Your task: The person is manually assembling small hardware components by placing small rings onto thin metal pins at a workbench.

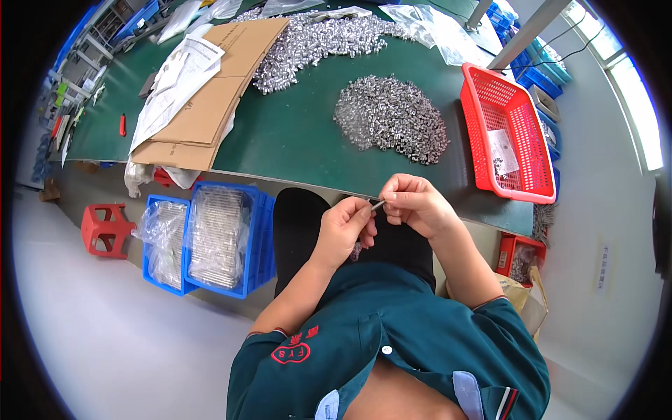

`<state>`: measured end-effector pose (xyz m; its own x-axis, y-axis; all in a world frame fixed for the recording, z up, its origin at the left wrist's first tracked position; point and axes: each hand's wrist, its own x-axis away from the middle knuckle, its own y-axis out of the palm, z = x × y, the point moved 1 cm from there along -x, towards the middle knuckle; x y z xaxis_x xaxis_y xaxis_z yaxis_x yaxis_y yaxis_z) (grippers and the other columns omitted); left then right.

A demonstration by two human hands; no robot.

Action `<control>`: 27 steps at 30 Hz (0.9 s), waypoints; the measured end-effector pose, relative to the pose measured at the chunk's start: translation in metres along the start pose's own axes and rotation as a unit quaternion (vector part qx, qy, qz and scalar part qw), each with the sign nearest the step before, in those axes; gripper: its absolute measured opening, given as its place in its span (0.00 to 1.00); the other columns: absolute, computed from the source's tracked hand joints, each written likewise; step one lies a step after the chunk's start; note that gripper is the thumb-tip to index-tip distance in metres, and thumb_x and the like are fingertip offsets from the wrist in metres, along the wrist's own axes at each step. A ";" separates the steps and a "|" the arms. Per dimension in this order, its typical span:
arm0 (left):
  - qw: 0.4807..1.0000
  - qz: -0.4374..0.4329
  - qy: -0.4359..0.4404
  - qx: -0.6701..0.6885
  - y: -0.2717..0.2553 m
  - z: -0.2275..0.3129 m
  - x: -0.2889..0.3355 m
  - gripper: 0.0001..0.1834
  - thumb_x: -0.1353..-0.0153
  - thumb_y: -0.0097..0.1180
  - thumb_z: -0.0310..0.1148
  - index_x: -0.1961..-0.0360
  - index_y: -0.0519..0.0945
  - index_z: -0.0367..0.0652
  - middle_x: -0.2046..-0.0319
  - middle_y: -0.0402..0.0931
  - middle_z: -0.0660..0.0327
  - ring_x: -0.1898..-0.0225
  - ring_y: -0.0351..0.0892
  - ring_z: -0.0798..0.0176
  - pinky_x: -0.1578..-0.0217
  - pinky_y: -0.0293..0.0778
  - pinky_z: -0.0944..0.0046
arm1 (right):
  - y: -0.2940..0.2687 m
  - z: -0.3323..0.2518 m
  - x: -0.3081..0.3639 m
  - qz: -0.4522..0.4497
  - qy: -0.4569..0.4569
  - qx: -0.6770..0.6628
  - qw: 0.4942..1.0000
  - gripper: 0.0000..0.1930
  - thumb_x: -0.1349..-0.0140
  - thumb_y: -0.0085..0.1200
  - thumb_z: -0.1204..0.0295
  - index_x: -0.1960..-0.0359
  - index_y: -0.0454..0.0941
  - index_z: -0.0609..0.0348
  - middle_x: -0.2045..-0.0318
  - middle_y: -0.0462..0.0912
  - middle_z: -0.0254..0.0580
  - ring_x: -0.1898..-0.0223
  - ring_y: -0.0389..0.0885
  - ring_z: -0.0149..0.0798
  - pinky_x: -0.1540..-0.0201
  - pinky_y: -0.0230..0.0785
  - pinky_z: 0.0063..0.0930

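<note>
Just in front of the table's near edge, over my lap, both hands meet on a thin grey metal rod (379, 205). My left hand (344, 231) is closed, with thumb and finger pinching the rod's left end. My right hand (418, 204) is closed too, its fingertips pinching the other end. Only a short piece of the rod shows between the fingers. Beyond my hands, a pile of small silvery metal parts (392, 117) lies on the green table (294, 140).
A red perforated basket (470, 105) holds a paper slip at the table's right. Cardboard (231, 77) with papers (178, 80) lies left; behind spreads a larger heap of shiny parts (315, 45). Blue crates (264, 241) and a red stool (105, 229) stand on the floor left.
</note>
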<state>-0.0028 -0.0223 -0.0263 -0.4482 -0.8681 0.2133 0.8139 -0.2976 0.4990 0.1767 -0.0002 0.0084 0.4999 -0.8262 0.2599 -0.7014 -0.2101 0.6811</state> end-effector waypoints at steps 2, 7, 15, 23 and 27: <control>0.989 0.060 0.065 -0.117 0.004 0.001 0.001 0.08 0.32 0.47 0.31 0.65 0.74 0.37 0.81 0.75 0.61 0.83 0.73 0.70 0.80 0.71 0.73 | 0.004 0.001 0.001 0.014 0.004 -0.022 1.000 0.04 0.39 0.54 0.75 0.66 0.75 0.62 0.77 0.74 0.33 0.77 0.67 0.26 0.73 0.61 0.22; 0.997 0.036 0.041 -0.045 0.003 -0.003 -0.003 0.09 0.32 0.46 0.32 0.64 0.74 0.37 0.79 0.75 0.61 0.81 0.74 0.70 0.79 0.71 0.73 | 0.008 0.011 -0.003 0.077 -0.056 0.001 0.995 0.04 0.38 0.54 0.74 0.66 0.75 0.60 0.76 0.74 0.31 0.76 0.68 0.24 0.72 0.61 0.18; 0.999 0.011 -0.003 0.031 0.003 -0.001 -0.005 0.10 0.32 0.47 0.36 0.63 0.72 0.39 0.77 0.76 0.60 0.80 0.77 0.68 0.79 0.73 0.72 | 0.008 0.013 0.000 0.142 -0.112 0.247 0.952 0.09 0.39 0.57 0.76 0.59 0.76 0.66 0.67 0.79 0.34 0.66 0.75 0.24 0.59 0.70 0.19; 0.997 0.069 0.011 0.016 -0.006 0.000 -0.004 0.08 0.32 0.46 0.33 0.63 0.72 0.40 0.78 0.76 0.60 0.80 0.78 0.67 0.80 0.74 0.70 | -0.017 -0.019 -0.027 0.306 -0.264 0.670 0.622 0.09 0.45 0.58 0.74 0.61 0.82 0.56 0.71 0.77 0.42 0.73 0.78 0.37 0.68 0.70 0.27; 0.996 0.082 -0.003 0.016 -0.010 0.000 -0.001 0.09 0.31 0.45 0.33 0.63 0.73 0.38 0.76 0.76 0.60 0.80 0.76 0.69 0.78 0.73 0.72 | -0.016 -0.012 -0.040 0.296 -0.278 0.726 0.554 0.08 0.46 0.59 0.71 0.64 0.82 0.51 0.70 0.78 0.39 0.68 0.80 0.44 0.64 0.73 0.36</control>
<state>-0.0102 -0.0186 -0.0313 -0.3120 -0.9020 0.2984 0.8642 -0.1390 0.4836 0.1739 0.0421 -0.0044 0.0127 -0.9234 -0.3836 -0.5303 0.3190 -0.7855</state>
